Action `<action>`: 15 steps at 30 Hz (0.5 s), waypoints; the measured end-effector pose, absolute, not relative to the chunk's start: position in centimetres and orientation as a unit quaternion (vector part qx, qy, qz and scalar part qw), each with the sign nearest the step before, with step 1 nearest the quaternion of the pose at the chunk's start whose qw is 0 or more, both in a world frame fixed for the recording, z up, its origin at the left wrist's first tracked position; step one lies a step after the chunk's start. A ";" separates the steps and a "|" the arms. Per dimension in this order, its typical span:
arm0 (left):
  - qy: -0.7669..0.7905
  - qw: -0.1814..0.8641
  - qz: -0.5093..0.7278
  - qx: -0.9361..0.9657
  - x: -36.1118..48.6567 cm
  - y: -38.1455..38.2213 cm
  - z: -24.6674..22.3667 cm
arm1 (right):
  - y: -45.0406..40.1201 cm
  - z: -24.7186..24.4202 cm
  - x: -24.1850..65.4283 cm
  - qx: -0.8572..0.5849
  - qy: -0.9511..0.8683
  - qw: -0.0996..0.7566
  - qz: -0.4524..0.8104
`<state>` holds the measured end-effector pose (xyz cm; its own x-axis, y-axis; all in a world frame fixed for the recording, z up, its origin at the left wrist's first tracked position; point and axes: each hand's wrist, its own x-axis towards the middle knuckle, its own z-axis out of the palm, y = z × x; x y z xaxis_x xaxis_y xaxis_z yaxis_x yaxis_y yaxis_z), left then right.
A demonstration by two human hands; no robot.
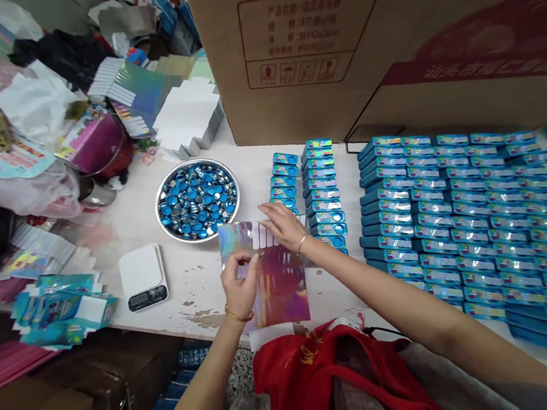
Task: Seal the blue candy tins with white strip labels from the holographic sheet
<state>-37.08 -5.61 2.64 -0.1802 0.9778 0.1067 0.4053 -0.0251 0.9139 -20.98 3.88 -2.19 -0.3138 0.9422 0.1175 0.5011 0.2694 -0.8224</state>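
Observation:
A shiny holographic sheet (285,291) in pink, purple and blue lies on the table in front of me, with a row of pale strips near its top. Over its left part is my left hand (240,286), thumb and forefinger brought together; what they pinch, if anything, is too small to name. My right hand (284,227) reaches over the sheet's upper edge with its fingers spread, near the strips and the closest column of small blue boxes (284,182). Just beyond the sheet stands a metal bowl (158,210) filled with round blue and silver pieces.
A white scale (142,276) sits at the left. Rows of blue boxes (472,226) cover the right side. Behind them rises a large cardboard carton (311,106). White stacked sheets (188,115), bags and a pink container (99,144) crowd the back left.

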 end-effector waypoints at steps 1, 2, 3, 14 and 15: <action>0.633 0.361 0.490 0.478 -36.4 -5.5 2.9 | 3.0 -1.9 -20.2 -0.499 -0.692 0.360 0.377; 0.635 0.402 0.519 0.407 -35.7 -5.2 3.1 | 1.9 -1.6 -19.4 -0.512 -0.644 0.391 0.412; 0.629 0.439 0.537 0.350 -34.9 -4.8 3.2 | 0.8 -1.3 -18.6 -0.528 -0.592 0.409 0.451; 0.604 0.597 0.476 0.226 -25.1 -1.5 -0.1 | -4.1 -1.4 -12.1 -0.595 -0.295 0.464 0.586; 0.608 0.591 0.470 0.246 -24.1 -1.1 -0.7 | -3.8 -1.6 -10.9 -0.605 -0.298 0.463 0.575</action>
<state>-24.10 -1.14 -0.66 -0.1802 0.8547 -0.4869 -0.2567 0.4370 0.8621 -10.95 -3.79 -1.60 0.1607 0.8931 -0.4202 -0.1713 -0.3940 -0.9030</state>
